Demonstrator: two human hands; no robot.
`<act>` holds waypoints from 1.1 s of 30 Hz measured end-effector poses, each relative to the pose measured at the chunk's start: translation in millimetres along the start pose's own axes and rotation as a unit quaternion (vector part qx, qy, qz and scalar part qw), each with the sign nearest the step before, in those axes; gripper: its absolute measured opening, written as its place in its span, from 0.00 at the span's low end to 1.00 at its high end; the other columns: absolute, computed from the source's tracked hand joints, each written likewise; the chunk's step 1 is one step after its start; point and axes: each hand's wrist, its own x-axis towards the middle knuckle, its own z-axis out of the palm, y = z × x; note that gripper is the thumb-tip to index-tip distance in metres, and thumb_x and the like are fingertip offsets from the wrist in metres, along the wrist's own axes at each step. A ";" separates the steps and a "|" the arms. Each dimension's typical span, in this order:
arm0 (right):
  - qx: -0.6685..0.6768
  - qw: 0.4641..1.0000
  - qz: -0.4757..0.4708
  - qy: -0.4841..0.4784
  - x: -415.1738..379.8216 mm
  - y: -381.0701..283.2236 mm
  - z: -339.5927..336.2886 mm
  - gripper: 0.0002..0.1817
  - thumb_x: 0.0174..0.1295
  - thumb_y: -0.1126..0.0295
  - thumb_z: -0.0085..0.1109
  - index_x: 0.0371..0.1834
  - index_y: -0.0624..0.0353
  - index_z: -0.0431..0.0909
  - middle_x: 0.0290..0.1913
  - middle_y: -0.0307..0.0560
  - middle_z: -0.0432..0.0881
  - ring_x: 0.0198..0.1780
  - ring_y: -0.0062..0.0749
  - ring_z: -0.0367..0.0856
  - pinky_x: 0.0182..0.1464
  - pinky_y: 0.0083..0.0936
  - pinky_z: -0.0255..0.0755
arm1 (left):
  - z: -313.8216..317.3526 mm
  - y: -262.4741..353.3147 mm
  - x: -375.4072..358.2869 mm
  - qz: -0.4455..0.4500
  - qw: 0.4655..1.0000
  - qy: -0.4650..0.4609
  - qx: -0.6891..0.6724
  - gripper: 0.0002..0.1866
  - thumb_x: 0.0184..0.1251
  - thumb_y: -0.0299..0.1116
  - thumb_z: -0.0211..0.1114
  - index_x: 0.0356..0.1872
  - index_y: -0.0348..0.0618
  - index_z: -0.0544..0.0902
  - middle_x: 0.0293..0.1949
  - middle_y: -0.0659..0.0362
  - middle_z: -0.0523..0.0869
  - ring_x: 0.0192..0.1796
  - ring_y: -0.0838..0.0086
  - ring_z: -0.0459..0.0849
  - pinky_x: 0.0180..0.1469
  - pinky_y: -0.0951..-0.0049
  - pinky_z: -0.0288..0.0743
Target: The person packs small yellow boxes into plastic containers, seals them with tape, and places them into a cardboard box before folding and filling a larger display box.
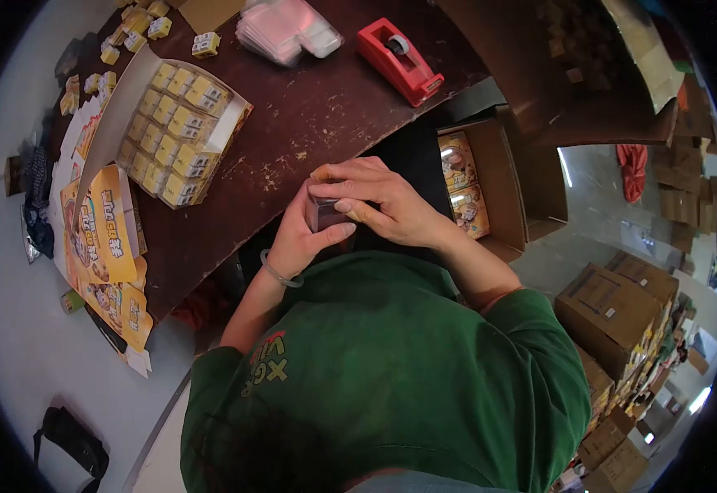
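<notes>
A small see-through plastic box [325, 215] is held between both hands, close to my body at the table's front edge. My left hand [299, 232] wraps round its left side, with the thumb along the near side and a bracelet on the wrist. From the right, my right hand [385, 204] is closed over the top, fingers laid across the box and the left fingertips. Much of the box is hidden by the fingers, so its contents cannot be made out.
On the dark table [284, 115] lie an open carton of small yellow boxes [173, 123], a stack of clear plastic pieces [280, 31] and a red tape dispenser [399, 62]. Printed yellow cartons [99, 238] sit left. An open cardboard box [498, 177] stands right.
</notes>
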 end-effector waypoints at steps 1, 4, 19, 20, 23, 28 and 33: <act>-0.032 0.999 0.000 -0.006 0.3 1.0 0.6 0.17 0.69 0.64 0.56 0.58 0.53 0.81 0.60 0.49 0.79 0.61 0.43 0.75 0.66 0.38 0.60 | 0.7 -1.9 -0.8 -0.022 0.999 0.007 -0.028 0.36 0.58 0.27 0.73 0.66 0.37 0.65 0.55 0.58 0.76 0.57 0.75 0.78 0.59 0.72 0.74; -0.099 0.995 0.009 -0.021 2.6 3.0 1.7 0.18 0.68 0.64 0.58 0.58 0.54 0.81 0.60 0.50 0.79 0.61 0.44 0.75 0.66 0.38 0.60 | 0.9 -6.4 -4.0 -0.073 0.993 0.022 -0.085 0.35 0.60 0.26 0.71 0.67 0.38 0.63 0.55 0.57 0.76 0.57 0.74 0.78 0.58 0.72 0.75; 0.173 0.967 0.112 0.148 -2.4 9.3 14.3 0.26 0.65 0.73 0.60 0.68 0.60 0.70 0.60 0.51 0.77 0.56 0.33 0.78 0.60 0.29 0.71 | -12.6 -0.9 8.6 -0.078 0.971 -0.046 -0.220 0.44 0.70 0.71 0.42 0.74 0.46 0.54 0.47 0.51 0.81 0.48 0.63 0.83 0.54 0.64 0.74; 0.191 0.958 0.125 0.174 -2.6 9.5 15.6 0.27 0.64 0.74 0.60 0.68 0.61 0.70 0.59 0.50 0.77 0.54 0.31 0.78 0.60 0.28 0.71 | -12.6 1.5 9.1 -0.083 0.973 -0.031 -0.211 0.46 0.69 0.73 0.41 0.74 0.44 0.54 0.47 0.50 0.81 0.47 0.63 0.82 0.55 0.64 0.74; 0.166 0.961 0.123 0.182 -13.5 16.3 14.1 0.22 0.63 0.76 0.61 0.61 0.62 0.75 0.53 0.47 0.80 0.49 0.28 0.80 0.54 0.25 0.73 | -14.4 6.0 10.3 -0.098 0.969 0.020 -0.225 0.50 0.66 0.76 0.39 0.73 0.41 0.56 0.47 0.49 0.81 0.46 0.63 0.82 0.56 0.64 0.73; 0.139 0.969 0.112 0.168 -21.0 10.6 14.2 0.13 0.63 0.76 0.62 0.51 0.62 0.81 0.50 0.47 0.82 0.45 0.30 0.81 0.50 0.25 0.74 | -25.3 -5.6 11.9 -0.087 0.977 0.048 -0.188 0.45 0.68 0.74 0.41 0.68 0.42 0.61 0.43 0.50 0.81 0.44 0.64 0.83 0.54 0.65 0.75; 0.011 0.995 0.052 0.083 8.7 12.6 -12.7 0.10 0.63 0.73 0.61 0.47 0.56 0.85 0.50 0.46 0.80 0.52 0.38 0.75 0.57 0.31 0.69 | -22.7 -9.3 10.0 -0.011 0.997 -0.054 -0.047 0.43 0.64 0.66 0.60 0.67 0.42 0.62 0.43 0.53 0.81 0.46 0.69 0.83 0.51 0.71 0.76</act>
